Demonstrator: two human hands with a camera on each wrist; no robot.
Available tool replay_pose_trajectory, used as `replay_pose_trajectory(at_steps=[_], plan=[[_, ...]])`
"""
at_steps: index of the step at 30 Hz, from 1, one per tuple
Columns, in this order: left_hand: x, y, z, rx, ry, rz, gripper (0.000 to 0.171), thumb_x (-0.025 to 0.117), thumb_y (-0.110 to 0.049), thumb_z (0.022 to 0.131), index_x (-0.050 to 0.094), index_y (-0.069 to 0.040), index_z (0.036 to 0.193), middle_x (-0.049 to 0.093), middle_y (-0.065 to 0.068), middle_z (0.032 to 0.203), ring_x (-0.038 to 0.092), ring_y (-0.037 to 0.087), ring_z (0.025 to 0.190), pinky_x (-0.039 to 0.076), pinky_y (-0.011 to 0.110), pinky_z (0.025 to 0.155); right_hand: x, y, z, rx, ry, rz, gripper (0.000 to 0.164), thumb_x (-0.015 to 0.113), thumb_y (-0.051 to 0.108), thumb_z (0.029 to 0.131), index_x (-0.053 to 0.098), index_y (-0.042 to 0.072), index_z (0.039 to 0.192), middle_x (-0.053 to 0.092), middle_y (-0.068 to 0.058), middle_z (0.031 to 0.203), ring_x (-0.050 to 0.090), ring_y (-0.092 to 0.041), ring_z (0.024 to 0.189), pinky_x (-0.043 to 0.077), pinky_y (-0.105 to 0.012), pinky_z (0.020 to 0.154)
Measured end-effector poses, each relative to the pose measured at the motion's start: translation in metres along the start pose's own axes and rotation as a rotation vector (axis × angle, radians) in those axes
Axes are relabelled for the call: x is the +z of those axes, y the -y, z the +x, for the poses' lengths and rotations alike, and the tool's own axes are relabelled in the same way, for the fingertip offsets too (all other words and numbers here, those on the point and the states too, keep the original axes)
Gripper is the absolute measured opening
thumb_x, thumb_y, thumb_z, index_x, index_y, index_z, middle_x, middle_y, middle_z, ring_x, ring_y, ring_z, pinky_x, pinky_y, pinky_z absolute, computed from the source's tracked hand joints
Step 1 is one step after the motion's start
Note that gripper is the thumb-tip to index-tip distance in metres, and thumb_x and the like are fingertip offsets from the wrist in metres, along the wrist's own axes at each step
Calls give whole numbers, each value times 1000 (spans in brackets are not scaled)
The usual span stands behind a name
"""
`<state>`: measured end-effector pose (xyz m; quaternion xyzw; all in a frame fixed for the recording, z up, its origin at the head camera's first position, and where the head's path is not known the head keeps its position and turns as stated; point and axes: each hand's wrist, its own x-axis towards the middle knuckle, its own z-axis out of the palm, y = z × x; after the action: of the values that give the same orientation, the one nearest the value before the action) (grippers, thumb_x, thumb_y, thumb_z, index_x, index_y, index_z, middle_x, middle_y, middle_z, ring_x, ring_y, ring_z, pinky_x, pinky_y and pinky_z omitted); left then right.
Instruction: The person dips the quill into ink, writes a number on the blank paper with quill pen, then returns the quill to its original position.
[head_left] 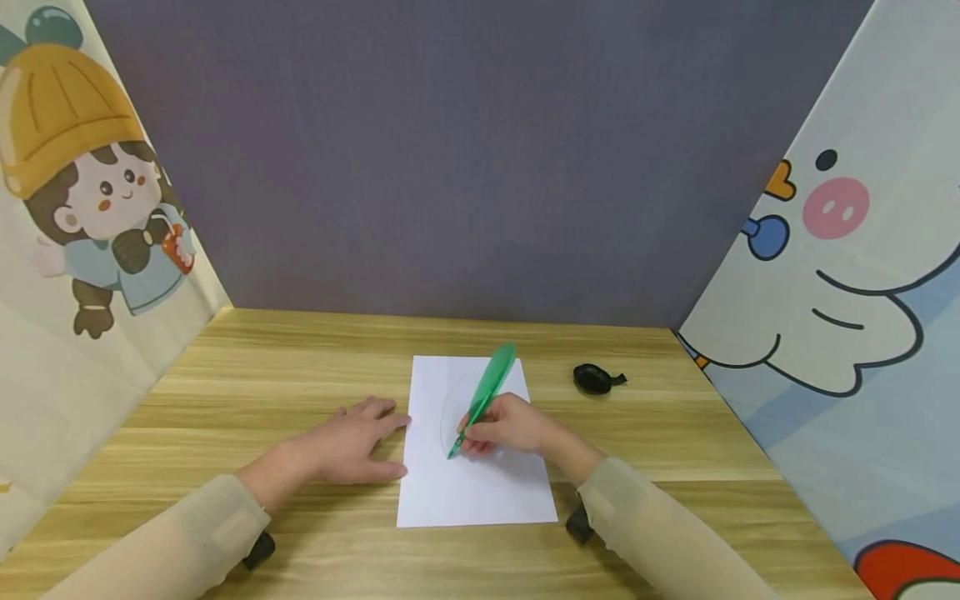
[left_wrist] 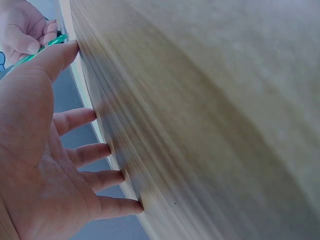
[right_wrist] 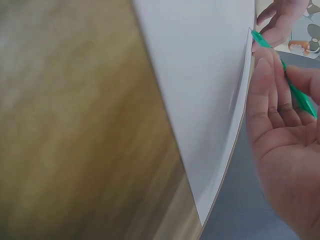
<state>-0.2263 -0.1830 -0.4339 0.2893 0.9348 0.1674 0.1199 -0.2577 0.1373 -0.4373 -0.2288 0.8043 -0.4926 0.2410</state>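
A green pen (head_left: 491, 382) with a broad, feather-shaped upper end leans up to the right, pinched between the thumb and fingers of my right hand (head_left: 504, 427). Its tip meets a white sheet of paper (head_left: 480, 500), where a thin curved line arcs up and round from the tip. In the right wrist view the pen (right_wrist: 302, 100) passes between thumb and fingers. My left hand (head_left: 360, 442) lies with fingers spread at the sheet's left edge, thumb and a fingertip right at the paper. The left wrist view shows the left hand's fingertips (left_wrist: 132, 206) down on the wood.
A small black oval object (head_left: 592, 379) with a short tail lies on the wooden table (head_left: 300, 358), right of the paper. A grey panel (head_left: 450, 167) rises behind the table. Cartoon-printed panels (head_left: 847, 317) flank it on both sides.
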Motion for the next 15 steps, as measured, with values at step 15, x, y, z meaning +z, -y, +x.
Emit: replay_pose_trajectory(at_steps=[15], plan=[[1,1,1,2,5,0,85,73,-61,100,49,-11,165,37,31,172,32,58,160,25,90,119,-2,-4,-7,-9,24,-10,19,68,12,108,80,-2,113,85,-14,101,80,-16,87,68,-32,80]])
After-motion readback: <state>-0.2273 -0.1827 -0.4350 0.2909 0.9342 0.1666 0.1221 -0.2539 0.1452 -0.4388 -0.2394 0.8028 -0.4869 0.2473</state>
